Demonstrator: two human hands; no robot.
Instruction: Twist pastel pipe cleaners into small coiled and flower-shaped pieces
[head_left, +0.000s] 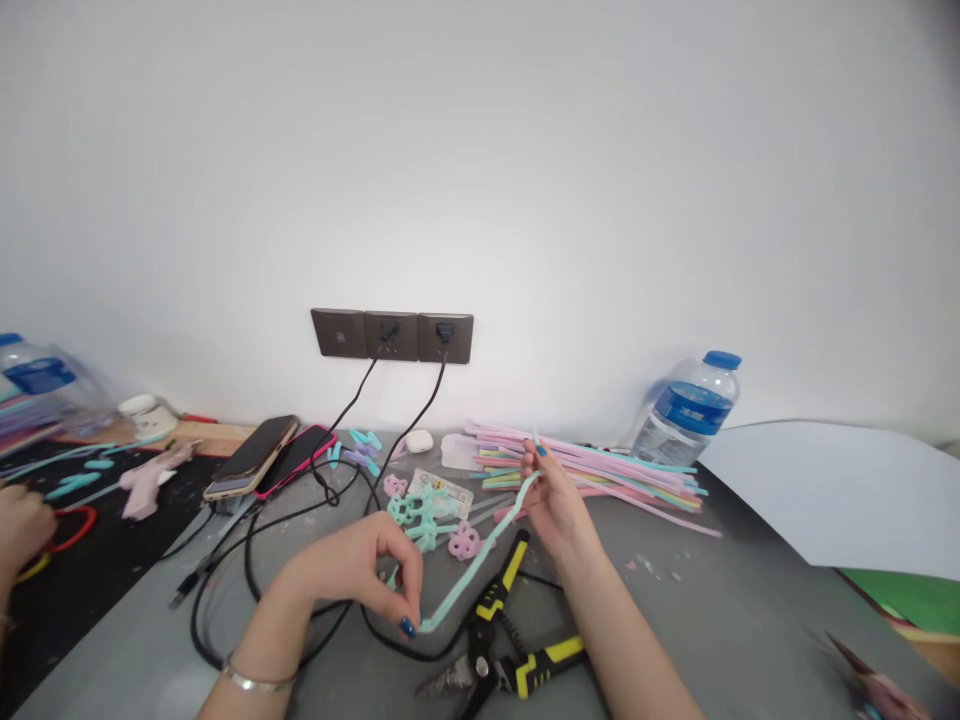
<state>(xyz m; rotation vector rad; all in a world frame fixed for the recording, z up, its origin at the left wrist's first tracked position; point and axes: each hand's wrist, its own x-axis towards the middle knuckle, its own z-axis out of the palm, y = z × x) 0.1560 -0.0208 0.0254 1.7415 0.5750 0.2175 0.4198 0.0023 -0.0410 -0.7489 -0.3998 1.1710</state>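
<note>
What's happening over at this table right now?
A person is holding a mint-green pipe cleaner between both hands, the left hand pinching its lower end and the right hand gripping near the top. Finished-looking mint loops lie just beyond, with a bundle of pastel pipe cleaners by the wall. Yellow-and-black pliers rest open nearby. Another person's hand is at the far left.

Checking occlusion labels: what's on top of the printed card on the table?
Mint-green fuzzy shapes overlap the lower left of the printed card. The print they cover is hidden, as is anything beneath the card.
</note>
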